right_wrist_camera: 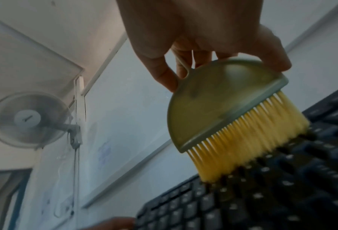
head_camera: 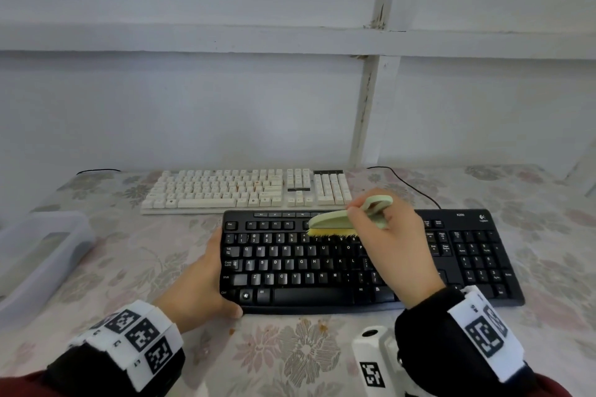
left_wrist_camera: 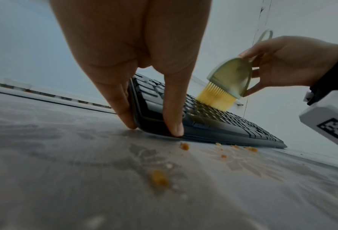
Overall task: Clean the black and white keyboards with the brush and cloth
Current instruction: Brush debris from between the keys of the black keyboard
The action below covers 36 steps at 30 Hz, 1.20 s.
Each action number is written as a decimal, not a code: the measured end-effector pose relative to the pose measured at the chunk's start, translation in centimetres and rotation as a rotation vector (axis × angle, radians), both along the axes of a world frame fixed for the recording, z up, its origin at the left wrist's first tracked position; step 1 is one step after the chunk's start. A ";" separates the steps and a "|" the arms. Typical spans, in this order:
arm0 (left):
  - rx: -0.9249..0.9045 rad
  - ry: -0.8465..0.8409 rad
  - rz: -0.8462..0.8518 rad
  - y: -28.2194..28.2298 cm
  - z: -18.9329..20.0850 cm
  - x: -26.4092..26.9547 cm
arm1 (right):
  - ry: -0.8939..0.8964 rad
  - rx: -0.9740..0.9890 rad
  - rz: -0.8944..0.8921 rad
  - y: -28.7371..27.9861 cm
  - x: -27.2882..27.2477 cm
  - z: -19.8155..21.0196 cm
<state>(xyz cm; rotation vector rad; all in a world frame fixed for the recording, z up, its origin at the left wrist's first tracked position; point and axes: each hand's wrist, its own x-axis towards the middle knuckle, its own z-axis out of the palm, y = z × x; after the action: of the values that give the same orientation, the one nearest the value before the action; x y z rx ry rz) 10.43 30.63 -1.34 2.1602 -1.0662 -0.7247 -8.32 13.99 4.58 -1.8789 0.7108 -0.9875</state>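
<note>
Two keyboards lay side by side on the flowered tablecloth (head_camera: 309, 351), the white keyboard (head_camera: 245, 192) behind the black keyboard (head_camera: 371, 261), both with long axes running left to right. The right hand (head_camera: 390, 245) pinched the brush (head_camera: 335, 222) by its smooth green half-round back, yellow bristles touching the number row; the next stroke likely ran along that row. The left hand (head_camera: 200, 280) clasped the black keyboard's left end, fingers curled around its edge, with orange crumbs (left_wrist_camera: 159, 177) lying near it.

Two keyboards on table (head_camera: 96, 267), one behind the other.
Black keyboard (head_camera: 467, 255) near front edge, white keyboard (head_camera: 225, 190) just behind; brush (head_camera: 332, 224) on black keyboard's upper rows; bin (head_camera: 38, 255) at left edge.
</note>
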 end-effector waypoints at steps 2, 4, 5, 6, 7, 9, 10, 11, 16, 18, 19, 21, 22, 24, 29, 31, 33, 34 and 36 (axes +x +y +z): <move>-0.002 0.005 -0.001 0.0 0.0 0.0 | 0.021 -0.017 -0.032 -0.5 -0.6 -0.4; -0.005 0.003 0.001 0.0 0.0 0.1 | 0.007 -0.010 -0.071 -1.3 -1.5 -0.2; -0.008 -0.003 0.001 0.0 0.0 0.0 | -0.008 -0.008 -0.084 -1.7 -1.9 0.0; -0.014 -0.014 -0.001 0.0 0.0 0.0 | -0.018 -0.008 -0.092 -2.1 -2.2 0.2; -0.022 -0.023 -0.004 -0.1 0.0 -0.1 | -0.026 -0.002 -0.085 -2.3 -2.3 0.4; -0.036 -0.030 0.001 0.0 0.1 -0.2 | -0.032 0.038 -0.030 -2.2 -2.2 0.5; -0.041 -0.030 0.005 0.0 0.1 -0.2 | -0.026 0.044 0.002 -1.9 -2.0 0.3; -0.043 -0.032 0.006 0.0 0.1 -0.2 | -0.014 0.029 0.017 -1.7 -1.9 0.0; -0.028 -0.051 0.003 0.0 0.3 -0.3 | -0.017 0.021 -0.075 -2.9 -3.2 -0.5; -0.018 -0.052 0.004 0.0 0.3 -0.3 | -0.003 0.028 -0.125 -4.0 -4.3 0.0; -0.013 -0.054 0.007 0.0 0.3 -0.3 | -0.011 0.018 -0.159 -4.6 -4.9 0.3; -0.009 -0.057 0.012 0.0 0.2 -0.3 | -0.096 0.020 -0.207 -5.9 -5.8 0.5; -0.010 -0.059 0.011 0.0 0.2 -0.3 | -0.147 0.035 -0.204 -6.3 -6.2 0.5; -0.016 -0.060 0.007 -0.1 0.2 -0.3 | -0.165 0.062 -0.160 -6.7 -6.7 0.2; -0.009 -0.047 0.013 0.0 0.3 -0.3 | -0.027 0.008 -0.149 -7.4 -7.8 -1.3; -0.008 -0.051 0.014 -0.1 0.3 -0.3 | -0.013 -0.018 -0.200 -8.2 -8.5 -1.1; -0.005 -0.054 0.016 -0.1 0.3 -0.4 | 0.000 -0.050 -0.241 -8.9 -9.0 -0.6; -0.005 -0.055 0.019 -0.1 0.3 -0.4 | -0.002 -0.061 -0.240 -9.0 -9.2 -0.4; -0.009 -0.054 0.020 -0.1 0.3 -0.4 | -0.043 -0.037 -0.184 -8.9 -9.1 -0.1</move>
<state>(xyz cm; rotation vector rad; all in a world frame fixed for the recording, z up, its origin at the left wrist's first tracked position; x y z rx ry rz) 10.00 30.56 -1.06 2.1912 -1.0716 -0.6547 -17.42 5.09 4.48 -1.8429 0.8561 -1.1610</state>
